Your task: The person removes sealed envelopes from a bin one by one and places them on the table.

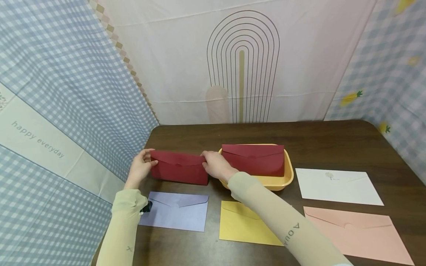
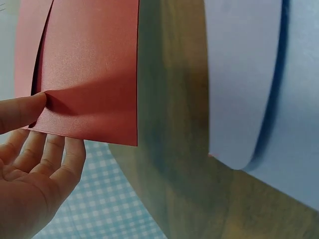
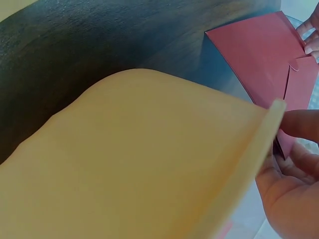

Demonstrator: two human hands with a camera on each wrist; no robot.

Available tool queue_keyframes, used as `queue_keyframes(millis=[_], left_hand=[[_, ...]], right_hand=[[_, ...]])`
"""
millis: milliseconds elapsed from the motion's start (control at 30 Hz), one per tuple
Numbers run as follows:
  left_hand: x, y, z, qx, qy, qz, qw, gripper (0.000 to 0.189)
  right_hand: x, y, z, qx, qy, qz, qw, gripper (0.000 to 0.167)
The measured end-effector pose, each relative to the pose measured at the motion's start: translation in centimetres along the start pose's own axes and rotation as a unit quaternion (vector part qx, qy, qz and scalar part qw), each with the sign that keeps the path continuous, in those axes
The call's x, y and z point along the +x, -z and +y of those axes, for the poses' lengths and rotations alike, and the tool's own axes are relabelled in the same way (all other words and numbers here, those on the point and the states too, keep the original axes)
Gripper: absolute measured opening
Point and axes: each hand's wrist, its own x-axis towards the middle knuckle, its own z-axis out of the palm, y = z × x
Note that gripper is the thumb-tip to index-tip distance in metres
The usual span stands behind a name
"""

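A dark red envelope (image 1: pixel 179 170), its flap side facing me, is held at both ends at the left of the table. My left hand (image 1: pixel 139 168) pinches its left end, with the thumb on the front and the fingers behind, as the left wrist view shows on the red envelope (image 2: pixel 94 69). At its upper right corner, my right hand (image 1: pixel 217 165) pinches the paper between thumb and fingers. Just right of that hand, a second red envelope (image 1: pixel 256 160) leans in a yellow plastic basket (image 1: pixel 277 187). The basket's wall (image 3: pixel 124 149) fills much of the right wrist view.
Nearer me lie a lavender envelope (image 1: pixel 179 216) and a yellow envelope (image 1: pixel 246 229), partly under my right forearm. A white envelope (image 1: pixel 339 188) and a pink envelope (image 1: pixel 359 232) lie at the right. Behind the brown table (image 1: pixel 186 136) hang curtains.
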Motion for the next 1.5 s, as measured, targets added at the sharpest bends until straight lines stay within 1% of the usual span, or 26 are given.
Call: queue_keyframes(millis=[267, 500, 700, 767, 1100, 1233, 1367, 1500], left_hand=[[0.4, -0.5, -1.4, 0.006, 0.023, -0.022, 0.9995, 0.056], [0.9, -1.1, -1.8, 0.027, 0.022, -0.026, 0.999, 0.057], [1.2, -1.5, -2.0, 0.055, 0.027, -0.035, 0.9975, 0.057], [1.3, -1.6, -2.1, 0.057, 0.031, -0.038, 0.9972, 0.057], [1.8, -1.8, -3.0, 0.082, 0.038, -0.039, 0.9952, 0.057], [1.8, -1.8, -3.2, 0.086, 0.039, -0.042, 0.9946, 0.057], [1.8, -1.7, -3.2, 0.08, 0.047, -0.052, 0.9943, 0.061], [1.9, -1.8, -3.0, 0.079, 0.051, -0.066, 0.9934, 0.068]], right_hand=[[0.3, -0.7, -0.1, -0.055, 0.005, -0.003, 0.9985, 0.034], [0.3, -1.1, -0.5, -0.092, -0.005, -0.005, 0.9957, 0.034], [0.6, -2.0, -0.4, -0.157, -0.013, -0.011, 0.9875, 0.035], [0.6, -2.2, -0.4, -0.173, -0.014, -0.01, 0.9848, 0.035], [0.8, -2.9, -0.3, -0.21, -0.006, 0.011, 0.9776, 0.025], [1.0, -3.1, -0.4, -0.215, -0.009, 0.013, 0.9765, 0.022], [1.5, -3.3, -0.6, -0.222, -0.014, 0.012, 0.9749, 0.018], [1.8, -3.2, -0.7, -0.225, -0.026, 0.001, 0.974, 0.019]])
